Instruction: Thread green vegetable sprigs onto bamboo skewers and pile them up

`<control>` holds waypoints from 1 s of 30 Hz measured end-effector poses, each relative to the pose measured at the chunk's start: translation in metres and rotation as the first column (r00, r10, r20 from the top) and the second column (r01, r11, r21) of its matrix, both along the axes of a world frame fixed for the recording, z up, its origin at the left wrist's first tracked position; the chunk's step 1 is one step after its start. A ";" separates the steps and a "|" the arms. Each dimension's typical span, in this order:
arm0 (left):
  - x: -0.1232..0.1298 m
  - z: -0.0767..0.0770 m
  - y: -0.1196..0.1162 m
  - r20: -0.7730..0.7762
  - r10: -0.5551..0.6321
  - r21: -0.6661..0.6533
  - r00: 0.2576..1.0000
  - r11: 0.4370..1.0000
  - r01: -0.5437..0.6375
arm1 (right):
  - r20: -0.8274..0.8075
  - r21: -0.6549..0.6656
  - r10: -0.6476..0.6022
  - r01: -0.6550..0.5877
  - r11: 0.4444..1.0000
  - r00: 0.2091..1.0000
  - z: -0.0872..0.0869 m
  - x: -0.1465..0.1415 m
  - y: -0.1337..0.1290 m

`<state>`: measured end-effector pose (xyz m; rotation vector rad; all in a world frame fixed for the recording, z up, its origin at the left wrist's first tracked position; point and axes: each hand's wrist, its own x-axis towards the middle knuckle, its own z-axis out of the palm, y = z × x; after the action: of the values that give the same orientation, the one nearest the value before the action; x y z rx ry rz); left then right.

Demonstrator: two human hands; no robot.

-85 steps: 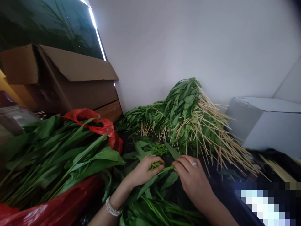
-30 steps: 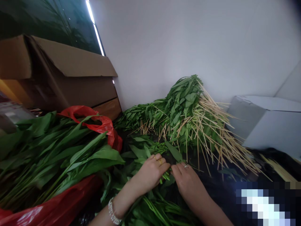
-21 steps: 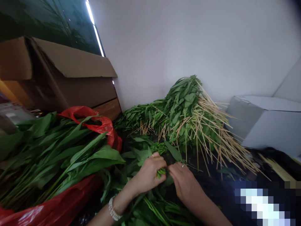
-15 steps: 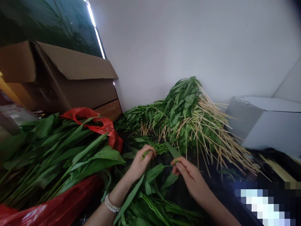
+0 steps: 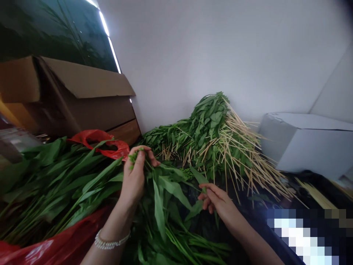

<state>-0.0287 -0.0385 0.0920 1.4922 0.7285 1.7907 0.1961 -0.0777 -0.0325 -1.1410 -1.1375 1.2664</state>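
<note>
My left hand (image 5: 135,173), a beaded bracelet at its wrist, is closed round the stems of several leafy greens (image 5: 172,187), whose long leaves hang to the right and down. My right hand (image 5: 216,198) pinches a green leafy stem (image 5: 200,176) between thumb and fingers, to the right of those leaves. Loose greens (image 5: 179,243) lie below and between the hands on a dark surface. Beyond the hands rises a pile of leafy bundles (image 5: 209,117) with thin wooden sticks (image 5: 248,147) poking out to the right.
At the left, a red plastic bag (image 5: 63,232) holds long leafy greens (image 5: 55,176). Behind it stands an open cardboard box (image 5: 93,114). A white box (image 5: 306,140) is at the right, with more sticks (image 5: 316,193) on black plastic before it.
My left hand has moved left and up with its stems, and their leaves now stretch out beside it. My right hand stays nearly in place, still pinching. The view has shifted slightly.
</note>
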 end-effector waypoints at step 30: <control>0.046 -0.022 0.037 -0.969 0.063 0.143 0.239 0.930 0.337 | 0.191 0.306 -0.056 -0.005 0.952 0.980 0.007 0.001 -0.004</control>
<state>0.0171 -0.0012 0.0697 2.8559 0.7893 0.5909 0.1970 -0.0821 -0.0256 -1.0582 -1.4077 0.9301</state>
